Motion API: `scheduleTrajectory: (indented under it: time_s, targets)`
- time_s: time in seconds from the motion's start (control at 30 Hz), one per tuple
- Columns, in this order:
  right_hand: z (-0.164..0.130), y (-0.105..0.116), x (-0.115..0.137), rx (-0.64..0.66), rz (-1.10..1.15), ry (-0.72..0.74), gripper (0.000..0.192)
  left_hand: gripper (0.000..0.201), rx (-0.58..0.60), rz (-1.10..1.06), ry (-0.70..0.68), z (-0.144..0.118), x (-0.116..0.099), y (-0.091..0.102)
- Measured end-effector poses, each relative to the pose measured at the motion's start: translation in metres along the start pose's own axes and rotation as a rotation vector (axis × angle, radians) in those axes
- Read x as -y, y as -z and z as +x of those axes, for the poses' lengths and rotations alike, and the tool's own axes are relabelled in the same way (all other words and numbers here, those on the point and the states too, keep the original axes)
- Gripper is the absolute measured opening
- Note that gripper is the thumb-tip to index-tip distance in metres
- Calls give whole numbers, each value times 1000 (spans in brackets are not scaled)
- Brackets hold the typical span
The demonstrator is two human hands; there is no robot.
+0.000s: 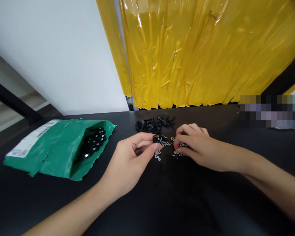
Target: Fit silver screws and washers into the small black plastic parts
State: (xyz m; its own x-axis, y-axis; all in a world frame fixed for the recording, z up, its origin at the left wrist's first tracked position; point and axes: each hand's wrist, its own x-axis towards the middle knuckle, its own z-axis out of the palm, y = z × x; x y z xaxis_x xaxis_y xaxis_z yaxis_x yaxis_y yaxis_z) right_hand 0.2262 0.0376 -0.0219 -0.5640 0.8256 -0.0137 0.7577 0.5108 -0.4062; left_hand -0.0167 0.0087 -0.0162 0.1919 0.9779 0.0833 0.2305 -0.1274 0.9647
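Observation:
Between thumb and fingers, my left hand (129, 160) pinches a small black clip-like part (156, 138). Just beyond and below its fingertips lie loose silver screws (165, 143). My right hand (199, 142) reaches down to the table with its fingertips closed together over a scatter of small metal washers or nuts (176, 153). Whatever is between those fingertips is hidden. Behind both hands sits a pile of small black parts (154, 124), too dark to tell apart one by one.
An open green plastic mailer bag (56, 147) lies at left, with several black parts with shiny round spots (95, 142) inside. The black table (162, 203) runs beneath everything. Yellow plastic sheeting (186, 55) hangs behind, beside a white panel (64, 49). A blurred-out item stands at the right.

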Motion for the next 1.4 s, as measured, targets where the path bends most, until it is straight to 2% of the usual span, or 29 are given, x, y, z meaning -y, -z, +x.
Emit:
scheduleTrajectory:
  time_s: [0.17, 0.37, 0.67, 0.77, 0.93, 1.1, 1.2, 1.27, 1.4]
  targets:
    - [0, 1, -1, 1, 11, -6, 24, 19, -26, 34, -7, 1, 1, 1]
    - [-2, 6, -2, 20, 35, 1, 15, 20, -34, 51, -9, 1, 2, 1]
    - [0, 3, 5, 29, 16, 26, 17, 23, 2, 78, -16, 2, 8, 3]
    - [1, 3, 5, -6, 30, 39, 17, 23, 7, 118, -9, 3, 9, 4]
    - [3, 7, 7, -138, 98, 54, 14, 24, -1, 115, -2, 4, 7, 3]
    - [3, 10, 10, -93, 104, 142, 14, 23, 6, 92, 31, 4, 4, -1]
    - [2, 10, 12, -120, 118, 149, 15, 21, 5, 67, 62, 2, 0, -3]
    - [2, 10, 14, -148, 194, 139, 16, 20, 19, 46, 90, 2, -2, -4]
    - [1, 8, 22, -151, 508, 94, 18, 16, 46, -1, 128, 2, -2, -5]
